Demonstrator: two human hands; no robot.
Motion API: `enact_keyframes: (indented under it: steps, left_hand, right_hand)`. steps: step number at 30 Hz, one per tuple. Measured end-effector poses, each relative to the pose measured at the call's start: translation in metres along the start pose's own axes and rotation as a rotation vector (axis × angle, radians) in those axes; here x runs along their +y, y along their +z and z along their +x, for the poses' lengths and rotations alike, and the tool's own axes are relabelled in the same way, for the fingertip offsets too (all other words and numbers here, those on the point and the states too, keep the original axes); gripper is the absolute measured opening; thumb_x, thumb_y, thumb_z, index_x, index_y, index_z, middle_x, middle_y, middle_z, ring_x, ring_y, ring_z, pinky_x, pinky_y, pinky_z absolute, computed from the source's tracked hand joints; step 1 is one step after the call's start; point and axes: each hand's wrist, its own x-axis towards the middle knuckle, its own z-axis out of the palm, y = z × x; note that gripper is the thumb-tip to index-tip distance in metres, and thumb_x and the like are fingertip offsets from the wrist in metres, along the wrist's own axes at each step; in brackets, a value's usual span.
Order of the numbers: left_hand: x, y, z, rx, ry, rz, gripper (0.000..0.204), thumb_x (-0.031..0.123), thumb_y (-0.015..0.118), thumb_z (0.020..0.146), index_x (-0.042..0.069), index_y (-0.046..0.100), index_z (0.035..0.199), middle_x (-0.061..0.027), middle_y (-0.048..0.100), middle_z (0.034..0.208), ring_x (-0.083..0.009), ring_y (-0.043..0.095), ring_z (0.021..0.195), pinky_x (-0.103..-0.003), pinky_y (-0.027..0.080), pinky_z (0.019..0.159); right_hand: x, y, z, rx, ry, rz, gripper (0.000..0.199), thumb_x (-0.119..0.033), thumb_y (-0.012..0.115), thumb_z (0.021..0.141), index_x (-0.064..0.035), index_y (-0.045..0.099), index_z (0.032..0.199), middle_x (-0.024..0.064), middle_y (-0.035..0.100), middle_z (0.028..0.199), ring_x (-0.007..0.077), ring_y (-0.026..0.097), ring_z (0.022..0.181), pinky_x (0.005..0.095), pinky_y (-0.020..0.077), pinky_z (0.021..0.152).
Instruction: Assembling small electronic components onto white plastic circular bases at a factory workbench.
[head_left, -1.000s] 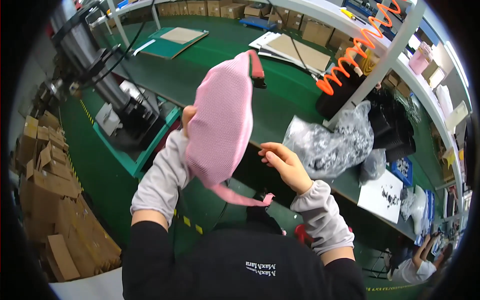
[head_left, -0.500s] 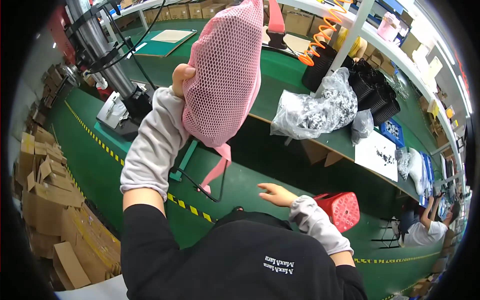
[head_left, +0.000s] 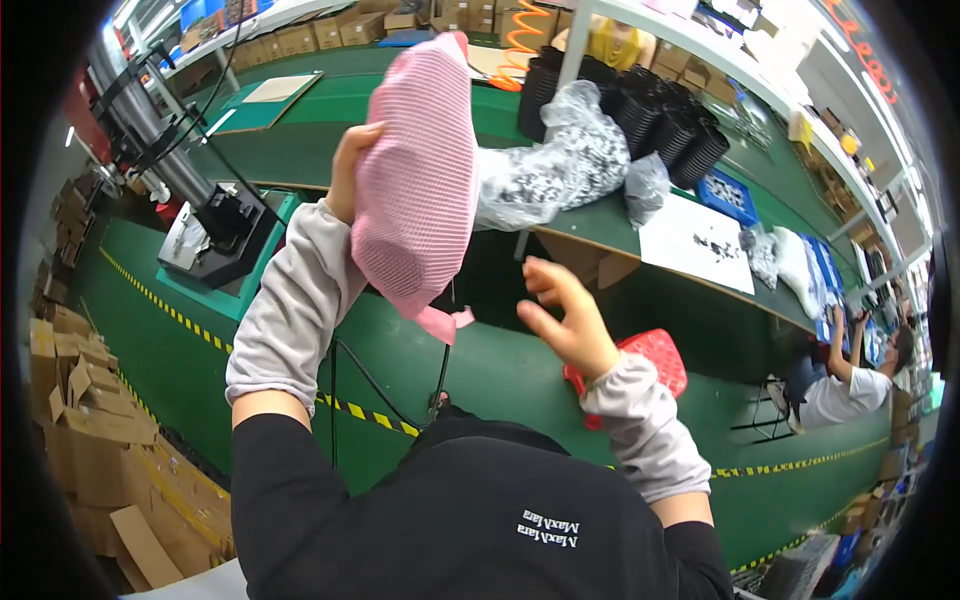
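My left hand [head_left: 345,170] is raised and grips a pink mesh bag [head_left: 415,180] by its left edge; the bag hangs upright, with a pink strap end [head_left: 445,322] dangling at the bottom. My right hand [head_left: 565,320] is below and to the right of the bag, fingers spread, holding nothing. Both forearms wear grey sleeves.
A green workbench [head_left: 330,120] carries a grey machine on a teal base [head_left: 215,235], a clear plastic bag of parts [head_left: 560,165], stacked black cups [head_left: 660,120] and an orange coiled hose [head_left: 520,45]. A red basket [head_left: 655,360] stands on the floor, cardboard boxes [head_left: 70,400] at left, a seated person [head_left: 850,380] at right.
My right hand has risen from down by my body toward the bag's lower end. The bag stays held up in my left hand.
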Motion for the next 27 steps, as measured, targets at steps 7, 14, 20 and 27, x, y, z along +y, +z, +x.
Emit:
enact_keyframes:
  steps: [7, 14, 20, 27]
  left_hand:
    - [-0.109, 0.134, 0.015, -0.07, -0.047, 0.381, 0.076, 0.02, 0.071, 0.075, 0.0, 0.034, 0.138, -0.0151, 0.053, 0.122, -0.0235, 0.058, 0.103, -0.032, 0.048, 0.089]
    - [-0.159, 0.212, -0.012, -0.05, -0.192, 0.284, 0.081, 0.034, 0.061, 0.084, 0.005, 0.018, 0.147, -0.013, 0.041, 0.138, -0.0241, 0.044, 0.122, -0.037, 0.038, 0.1]
    - [-0.135, 0.177, -0.018, -0.26, 0.234, 0.973, 0.073, 0.024, 0.068, 0.08, 0.004, 0.033, 0.14, -0.0181, 0.042, 0.135, -0.0326, 0.04, 0.127, -0.044, 0.036, 0.103]
    - [-0.106, 0.186, -0.012, -0.89, 0.851, 1.905, 0.103, 0.043, 0.082, 0.059, 0.022, 0.03, 0.145, -0.0183, 0.036, 0.141, -0.0353, 0.034, 0.133, -0.063, 0.02, 0.106]
  right_hand:
    - [-0.043, -0.036, 0.019, 0.102, 0.419, 0.622, 0.086, -0.035, 0.069, 0.085, -0.0059, 0.017, 0.146, 0.0169, 0.04, 0.137, 0.0253, 0.043, 0.123, 0.0408, 0.0429, 0.095]
    - [0.064, -0.079, -0.022, 0.374, 0.242, 0.744, 0.054, -0.014, 0.071, 0.08, 0.0022, 0.047, 0.126, 0.0123, 0.06, 0.112, 0.0193, 0.06, 0.099, 0.0324, 0.0479, 0.088]
    - [0.06, -0.129, -0.033, 0.18, 0.35, 1.037, 0.046, -0.013, 0.064, 0.083, 0.0025, 0.05, 0.124, 0.0143, 0.064, 0.111, 0.0217, 0.066, 0.094, 0.0329, 0.0539, 0.083]
    - [0.013, -0.15, 0.014, -0.335, 0.427, 0.689, 0.065, -0.015, 0.07, 0.074, -0.0029, 0.045, 0.133, 0.0107, 0.058, 0.123, 0.0199, 0.06, 0.108, 0.0328, 0.0476, 0.095]
